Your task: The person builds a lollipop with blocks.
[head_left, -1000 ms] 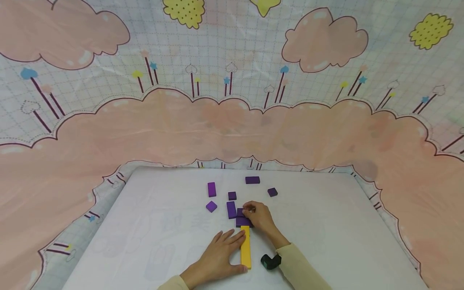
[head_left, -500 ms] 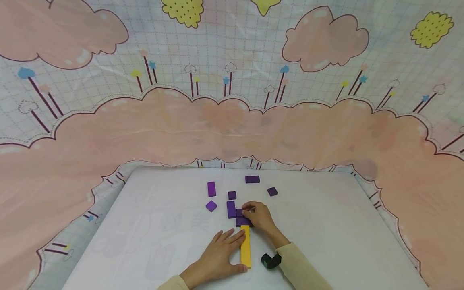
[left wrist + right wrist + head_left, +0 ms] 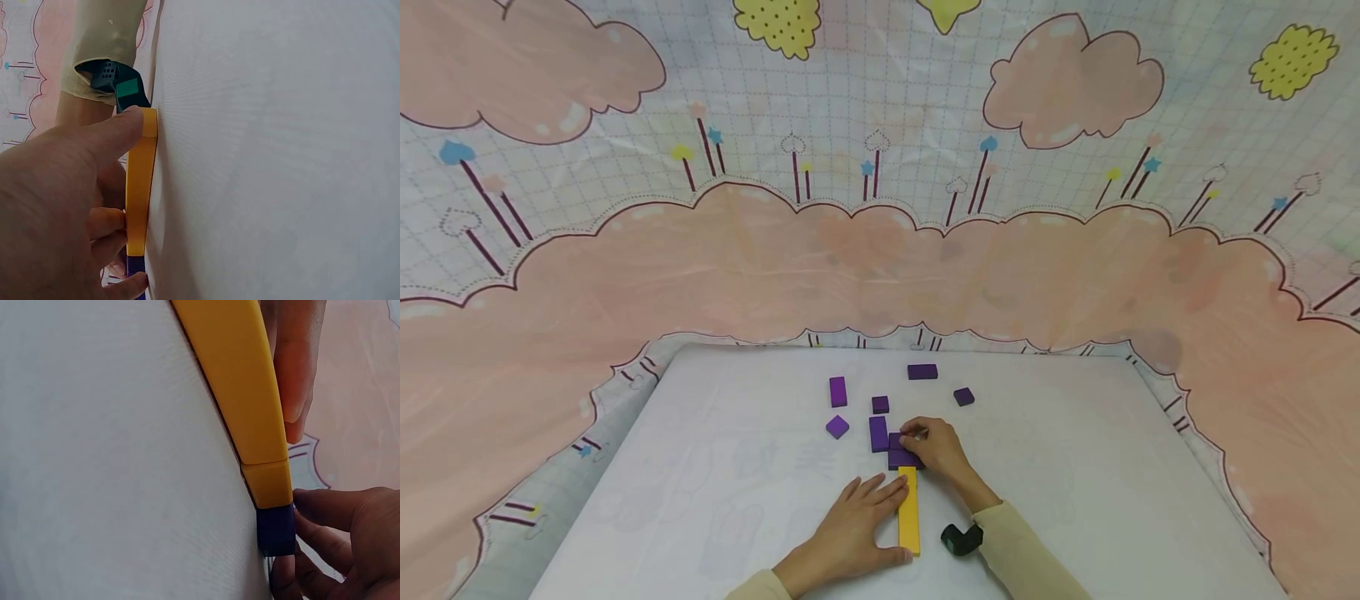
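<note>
A long yellow block [image 3: 909, 521] lies on the white table, pointing away from me. My left hand [image 3: 853, 533] rests along its left side, fingers spread and fairly straight, thumb [image 3: 122, 128] on its near end. Across the yellow block's far end lies a dark purple block [image 3: 902, 459]. My right hand [image 3: 942, 452] pinches a small purple block [image 3: 895, 440] just beyond that one; its right part is hidden by the fingers. In the right wrist view, a purple block [image 3: 276, 531] meets the yellow end, and a seam-like line crosses the yellow.
Beside the pinched block lies an upright purple rectangle [image 3: 878, 434]. Farther back are loose purple blocks: a small one [image 3: 880, 405], a diamond-turned one [image 3: 837, 427], a brighter rectangle [image 3: 838, 392], a dark rectangle [image 3: 922, 372] and a dark square [image 3: 964, 397]. A black device [image 3: 961, 541] sits by my right sleeve.
The small purple block under my right fingers has shifted very slightly left and toward me, against the crosswise block. My left hand stays in place on the yellow block.
</note>
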A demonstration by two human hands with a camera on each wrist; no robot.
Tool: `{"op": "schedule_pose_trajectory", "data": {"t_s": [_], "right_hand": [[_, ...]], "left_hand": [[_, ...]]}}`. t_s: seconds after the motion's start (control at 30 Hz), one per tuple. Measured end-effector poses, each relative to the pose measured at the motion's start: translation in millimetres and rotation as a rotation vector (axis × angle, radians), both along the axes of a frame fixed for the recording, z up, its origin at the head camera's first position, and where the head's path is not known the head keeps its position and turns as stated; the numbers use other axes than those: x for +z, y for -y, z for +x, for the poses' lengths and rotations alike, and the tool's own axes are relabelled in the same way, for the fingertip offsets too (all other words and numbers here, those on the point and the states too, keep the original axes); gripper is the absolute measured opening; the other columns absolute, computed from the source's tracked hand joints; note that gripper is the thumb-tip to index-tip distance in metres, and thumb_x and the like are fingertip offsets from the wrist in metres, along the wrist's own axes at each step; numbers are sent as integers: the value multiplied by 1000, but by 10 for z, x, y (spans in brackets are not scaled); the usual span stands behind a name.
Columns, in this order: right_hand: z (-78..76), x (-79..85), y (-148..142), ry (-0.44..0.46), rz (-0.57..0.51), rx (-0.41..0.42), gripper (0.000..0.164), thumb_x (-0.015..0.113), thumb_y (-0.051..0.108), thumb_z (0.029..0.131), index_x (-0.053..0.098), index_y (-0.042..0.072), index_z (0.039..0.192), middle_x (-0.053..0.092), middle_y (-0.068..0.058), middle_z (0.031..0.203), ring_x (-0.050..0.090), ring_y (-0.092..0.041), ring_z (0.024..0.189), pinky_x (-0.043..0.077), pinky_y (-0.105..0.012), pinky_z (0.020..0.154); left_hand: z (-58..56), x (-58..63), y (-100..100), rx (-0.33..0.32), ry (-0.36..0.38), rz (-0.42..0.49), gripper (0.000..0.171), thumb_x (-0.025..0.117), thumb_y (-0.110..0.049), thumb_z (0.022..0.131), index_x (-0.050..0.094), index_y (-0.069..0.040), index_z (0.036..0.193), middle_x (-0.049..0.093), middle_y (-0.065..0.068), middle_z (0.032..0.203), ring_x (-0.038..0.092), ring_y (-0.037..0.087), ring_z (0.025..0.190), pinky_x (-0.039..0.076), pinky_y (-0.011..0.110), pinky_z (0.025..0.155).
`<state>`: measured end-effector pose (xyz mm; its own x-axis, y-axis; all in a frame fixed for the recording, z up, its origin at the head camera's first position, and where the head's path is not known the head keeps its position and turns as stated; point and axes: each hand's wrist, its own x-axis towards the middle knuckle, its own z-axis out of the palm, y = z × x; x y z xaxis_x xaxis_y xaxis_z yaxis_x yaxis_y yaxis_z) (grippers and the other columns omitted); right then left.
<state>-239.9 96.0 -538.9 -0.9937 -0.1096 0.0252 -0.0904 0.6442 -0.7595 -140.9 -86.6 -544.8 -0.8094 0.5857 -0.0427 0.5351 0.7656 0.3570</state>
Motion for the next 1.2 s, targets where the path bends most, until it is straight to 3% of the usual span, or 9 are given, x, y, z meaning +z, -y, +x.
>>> {"op": "schedule_pose_trajectory", "data": {"t_s": [0.23, 0.47, 0.8, 1.2], "right_hand": [[8, 4, -40, -6, -46, 5, 15, 72, 17, 87, 73, 10, 100, 72, -3, 90, 60, -13, 79, 49, -26, 68], [35, 107, -82, -3, -68, -32, 15, 71, 18, 89, 72, 11, 103, 72, -4, 96, 62, -14, 80, 51, -25, 67], [64, 306, -218, -95, -114, -13, 15, 72, 19, 88, 73, 14, 103, 72, -4, 103, 64, -17, 88, 52, -26, 67], [18, 382, -472, -108, -131, -111, 22, 72, 19, 89, 72, 10, 109, 72, -6, 108, 64, -23, 98, 53, -26, 72]], "left_hand": [[12, 13, 4, -7, -15, -2, 85, 59, -72, 81, 43, -24, 149, 36, -8, 158, 35, 29, 146, 27, 60, 117], [11, 10, 6, -8, -22, -4, 85, 59, -72, 81, 43, -24, 149, 36, -9, 158, 36, 29, 146, 27, 60, 117], [1, -20, -1, 6, 7, -2, 86, 60, -72, 81, 42, -25, 150, 36, -10, 158, 34, 28, 147, 24, 60, 118], [39, -17, -11, 10, -17, -7, 85, 60, -72, 81, 43, -25, 149, 36, -10, 158, 36, 28, 145, 26, 59, 118]]}}
